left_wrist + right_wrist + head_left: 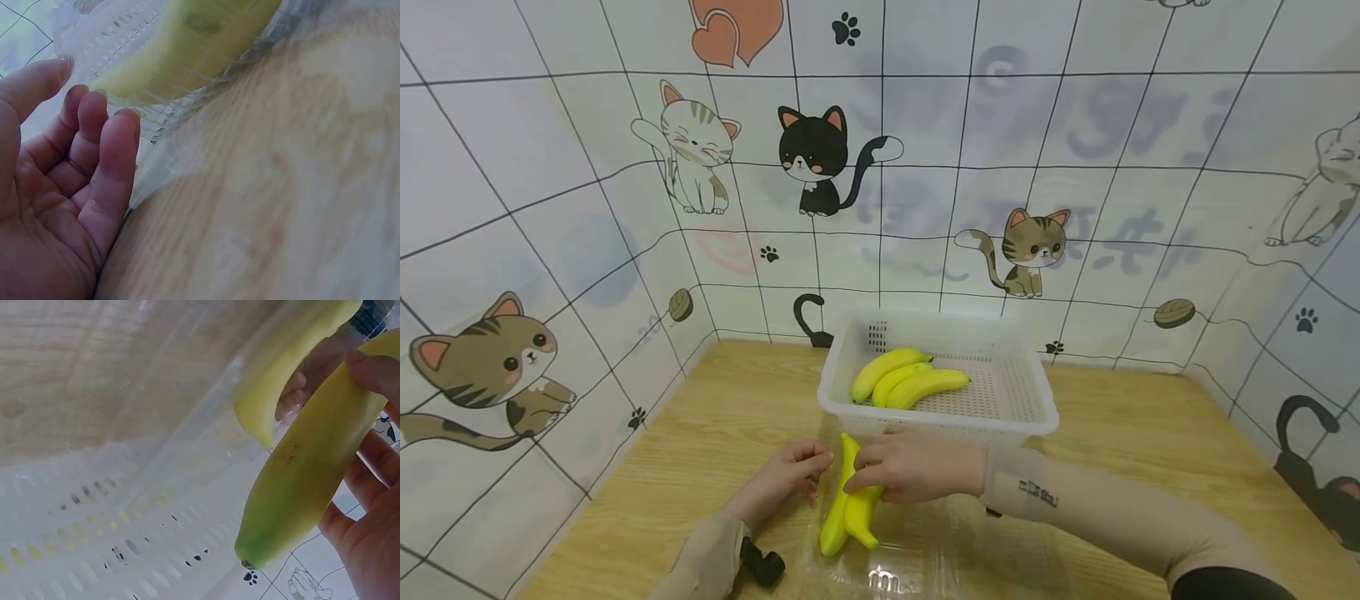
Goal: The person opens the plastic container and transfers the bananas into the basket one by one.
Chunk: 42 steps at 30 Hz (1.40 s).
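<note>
My right hand [917, 467] grips a yellow banana [863, 510] above a clear plastic box [917, 542]; the right wrist view shows this banana's greenish, dark-tipped end [256, 540] pointing away from the fingers. Beside it, a second banana [833, 527] lies along the box's left side. My left hand [786, 475] is at that left side, thumb and fingertips pinching the thin plastic edge. Through the ribbed clear wall, the left wrist view shows a banana [206, 50] close to the left fingertips.
Behind the box stands a white perforated basket [936, 419], with three bananas [928, 385] lying in its left part. Both stand on a wood-grain table [700, 433]. Tiled walls with cartoon cats [812, 158] enclose the table at the back and sides.
</note>
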Tool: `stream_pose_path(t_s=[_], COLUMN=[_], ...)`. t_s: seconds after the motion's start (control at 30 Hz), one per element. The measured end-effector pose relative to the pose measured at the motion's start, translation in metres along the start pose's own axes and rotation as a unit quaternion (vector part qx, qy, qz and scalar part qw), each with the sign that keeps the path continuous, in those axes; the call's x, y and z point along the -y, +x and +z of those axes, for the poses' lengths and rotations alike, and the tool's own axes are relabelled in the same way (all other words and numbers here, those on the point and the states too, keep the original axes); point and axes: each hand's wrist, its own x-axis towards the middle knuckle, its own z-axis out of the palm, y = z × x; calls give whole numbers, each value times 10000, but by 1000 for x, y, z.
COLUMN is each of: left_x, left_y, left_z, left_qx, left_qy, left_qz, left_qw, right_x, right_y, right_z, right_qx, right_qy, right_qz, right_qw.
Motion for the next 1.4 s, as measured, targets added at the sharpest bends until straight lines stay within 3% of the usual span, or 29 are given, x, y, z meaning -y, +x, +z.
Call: stream_pose_path(t_s=[0.93, 1.23, 1.4], left_x=[-1, 1, 1], left_y=[-1, -1, 0], left_z=[1, 1, 0], left_qx=[-69, -157, -81], left_qy=[-4, 16, -31], left_qz=[-10, -10, 35], left_qw=[10000, 9999, 10000], right_x=[-7, -15, -22], right_y=[-3, -5, -5], right_z=[-39, -50, -56], right_qx=[-516, -515, -259], right_qy=[-194, -234, -168], right_qz=[-67, 132, 378], right_qw=[9985, 9983, 9988])
